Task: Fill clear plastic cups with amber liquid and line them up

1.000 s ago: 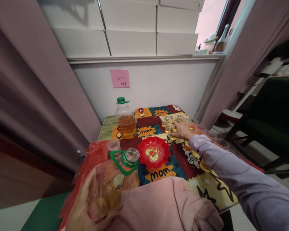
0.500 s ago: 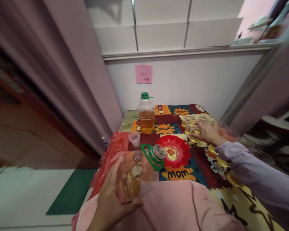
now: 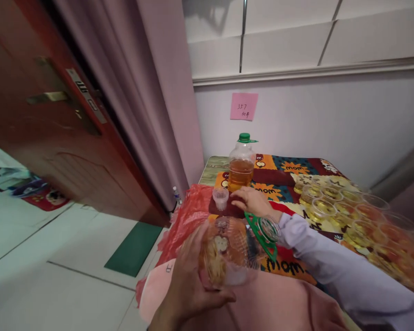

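Tilted onto its side, an uncapped clear plastic jug (image 3: 231, 253) with a green handle ring has its mouth pointing right. My left hand (image 3: 193, 276) is wrapped round the jug's base, fingers and thumb apart on the plastic. Beyond the jug's neck, my right hand (image 3: 253, 202) is stretched out with nothing in it, fingertips just right of a small stack of clear plastic cups (image 3: 221, 198). Behind that hand stands a second jug (image 3: 241, 172), capped in green and partly filled with amber liquid. My right forearm mostly hides a red dish (image 3: 286, 209).
Many clear cups of yellowish liquid (image 3: 324, 207) cover the table's right side. A red plastic bag (image 3: 189, 211) drapes over the left edge. The patterned tablecloth (image 3: 293, 166) reaches toward the wall, where a pink note (image 3: 244, 106) hangs. A wooden door (image 3: 72, 138) stands at left.
My right hand has moved left from the filled cups to beside the cup stack. The view has turned left, showing more of the door. My left hand still grips the tilted jug.
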Demonstrator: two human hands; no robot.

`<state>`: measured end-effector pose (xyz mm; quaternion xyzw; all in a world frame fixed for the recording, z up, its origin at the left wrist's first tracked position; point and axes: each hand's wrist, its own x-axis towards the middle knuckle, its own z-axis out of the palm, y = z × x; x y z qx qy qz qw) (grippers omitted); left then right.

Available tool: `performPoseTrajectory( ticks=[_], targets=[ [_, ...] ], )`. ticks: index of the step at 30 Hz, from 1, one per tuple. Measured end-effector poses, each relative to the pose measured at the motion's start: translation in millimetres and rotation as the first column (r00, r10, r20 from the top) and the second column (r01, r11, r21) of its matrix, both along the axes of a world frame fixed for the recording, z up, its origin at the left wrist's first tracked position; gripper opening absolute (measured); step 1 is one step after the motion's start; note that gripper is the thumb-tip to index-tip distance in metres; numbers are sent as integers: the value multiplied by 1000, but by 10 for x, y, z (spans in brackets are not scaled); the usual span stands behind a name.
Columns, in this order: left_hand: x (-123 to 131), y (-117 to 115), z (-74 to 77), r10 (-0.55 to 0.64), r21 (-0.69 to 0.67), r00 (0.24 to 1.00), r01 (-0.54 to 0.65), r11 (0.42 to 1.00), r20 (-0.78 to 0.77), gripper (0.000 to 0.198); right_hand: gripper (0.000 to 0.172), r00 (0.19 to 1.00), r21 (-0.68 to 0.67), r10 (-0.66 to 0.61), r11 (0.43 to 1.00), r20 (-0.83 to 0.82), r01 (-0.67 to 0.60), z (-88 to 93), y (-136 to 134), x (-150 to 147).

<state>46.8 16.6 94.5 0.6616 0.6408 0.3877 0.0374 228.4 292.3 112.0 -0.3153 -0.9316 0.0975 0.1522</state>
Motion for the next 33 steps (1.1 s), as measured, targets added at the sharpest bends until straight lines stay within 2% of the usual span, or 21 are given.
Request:
performPoseTrajectory(
  ticks=[2, 4, 10, 14, 18, 21, 26, 30, 33],
  targets=[
    [9, -13, 13, -11, 34, 999, 13, 999, -40, 162, 42, 995, -2, -3, 1000, 96, 3, 33, -51, -218],
    [33, -25, 49, -38, 38, 998, 40, 999, -50, 159, 45, 984, 4, -20, 1000, 178, 20, 69, -67, -353],
    [116, -43, 154, -65, 5, 996, 65, 998, 66, 152, 38, 975, 10, -17, 1000, 223, 15, 65, -29, -446],
    [129, -44, 123, -61, -21, 992, 64, 998, 114, 152, 32, 980, 5, -29, 1000, 197, 29, 8, -5, -417],
    [125, -49, 104, -73, -12, 993, 75, 997, 96, 147, 23, 986, -10, -78, 997, 146, 80, -38, 20, -391],
    [120, -46, 119, -72, 0, 996, 72, 997, 60, 147, 23, 994, -36, -93, 995, 58, 95, -74, 39, -358],
    [143, -11, 156, -82, 8, 994, 81, 997, 68, 149, 15, 966, -91, -76, 994, -247, 55, -64, 57, -318],
    [149, -4, 171, -84, -15, 996, 84, 996, 33, 152, 17, 888, -68, -87, 996, -452, 63, 190, 81, -172],
    [98, -11, 123, -71, -8, 997, 71, 997, 17, 151, 22, 840, 12, -98, 992, -533, 124, 418, 81, 222]
  ],
)
